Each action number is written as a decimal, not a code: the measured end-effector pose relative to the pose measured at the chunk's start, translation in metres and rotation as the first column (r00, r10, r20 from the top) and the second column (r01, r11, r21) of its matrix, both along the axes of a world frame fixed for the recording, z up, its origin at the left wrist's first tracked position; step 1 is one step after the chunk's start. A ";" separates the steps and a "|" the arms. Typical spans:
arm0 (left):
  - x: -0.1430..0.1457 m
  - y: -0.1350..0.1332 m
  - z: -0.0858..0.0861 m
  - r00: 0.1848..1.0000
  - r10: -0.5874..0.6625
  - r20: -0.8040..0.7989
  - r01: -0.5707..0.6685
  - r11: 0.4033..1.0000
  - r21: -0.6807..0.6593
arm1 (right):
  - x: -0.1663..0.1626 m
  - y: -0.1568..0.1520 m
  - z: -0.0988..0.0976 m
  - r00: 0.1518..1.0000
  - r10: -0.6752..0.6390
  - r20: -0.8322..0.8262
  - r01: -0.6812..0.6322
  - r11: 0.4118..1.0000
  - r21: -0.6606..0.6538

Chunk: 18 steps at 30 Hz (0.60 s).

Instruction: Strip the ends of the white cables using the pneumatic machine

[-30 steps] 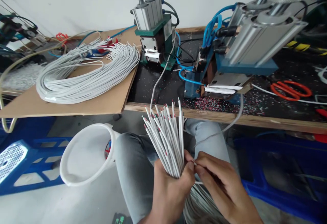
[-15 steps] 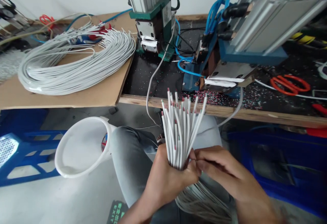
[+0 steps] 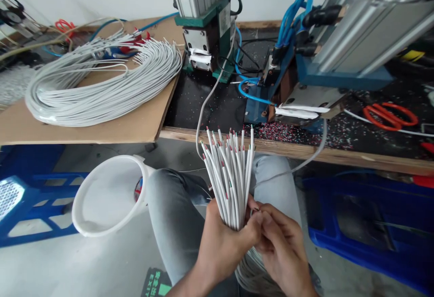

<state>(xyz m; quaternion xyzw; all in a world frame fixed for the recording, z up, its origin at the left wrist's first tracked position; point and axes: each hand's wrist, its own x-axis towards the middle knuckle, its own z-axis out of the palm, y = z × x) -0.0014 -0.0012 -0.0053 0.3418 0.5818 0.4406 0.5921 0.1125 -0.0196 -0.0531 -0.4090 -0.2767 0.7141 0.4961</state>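
Note:
My left hand [image 3: 222, 242] is wrapped round a bundle of white cables [image 3: 229, 175] over my lap, their stripped ends fanning upward toward the bench edge. Red and green wire tips show at the cable ends. My right hand [image 3: 281, 247] is closed against the right side of the bundle, its thumb and fingers pinching at one cable end near my left thumb. The rest of the bundle loops down behind both hands. The blue pneumatic stripping machine [image 3: 305, 80] stands on the bench just beyond the cable tips.
A large coil of white cables [image 3: 98, 84] lies on cardboard [image 3: 101, 129] at the left. A green pneumatic machine [image 3: 206, 30] stands at the back centre. Orange scissors [image 3: 389, 116] lie at the right. A white bucket [image 3: 105, 197] and blue crates [image 3: 373, 224] sit below the bench.
The bundle has dropped slightly and tilted left, its ends drawn closer together. My right hand has pulled in nearer my body, still pinching at the bundle's right side.

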 end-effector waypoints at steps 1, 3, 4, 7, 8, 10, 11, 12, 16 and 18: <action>0.001 0.000 0.000 1.000 0.003 0.010 -0.003 1.000 0.000 | 0.002 -0.001 0.000 1.000 0.009 0.026 -0.009 1.000 0.003; 0.001 0.001 0.001 0.999 0.003 0.050 -0.002 1.000 -0.020 | 0.010 0.000 0.000 0.994 0.050 0.093 -0.052 0.998 0.024; 0.001 0.001 0.000 0.997 0.004 0.074 -0.002 0.999 -0.034 | 0.016 0.000 -0.001 0.987 0.063 0.151 -0.072 0.996 0.054; -0.001 0.004 -0.002 0.993 0.002 0.120 0.005 0.998 -0.057 | 0.038 0.006 -0.005 0.890 -0.036 0.455 -0.125 0.940 0.319; -0.003 0.005 -0.003 0.993 0.004 0.120 0.002 0.998 -0.056 | 0.047 0.008 -0.006 0.824 -0.096 0.558 -0.194 0.878 0.437; -0.005 0.006 -0.005 0.992 0.022 0.128 -0.015 0.998 -0.056 | 0.062 0.010 -0.006 0.680 -0.183 0.710 -0.405 0.714 0.571; -0.005 0.006 -0.007 0.990 0.027 0.139 -0.019 0.998 -0.058 | 0.069 0.011 -0.005 0.621 -0.201 0.758 -0.515 0.624 0.588; -0.005 0.006 -0.008 0.988 0.026 0.150 -0.017 0.998 -0.059 | 0.074 0.012 -0.004 0.568 -0.211 0.795 -0.608 0.544 0.579; -0.001 0.002 -0.009 0.981 0.109 0.158 -0.099 0.992 -0.075 | 0.085 0.029 0.000 0.445 -0.490 0.749 -0.642 0.409 0.649; 0.002 -0.002 -0.008 0.968 0.201 0.147 -0.187 0.977 -0.106 | 0.086 0.051 0.002 0.304 -0.707 0.638 -0.512 0.443 0.736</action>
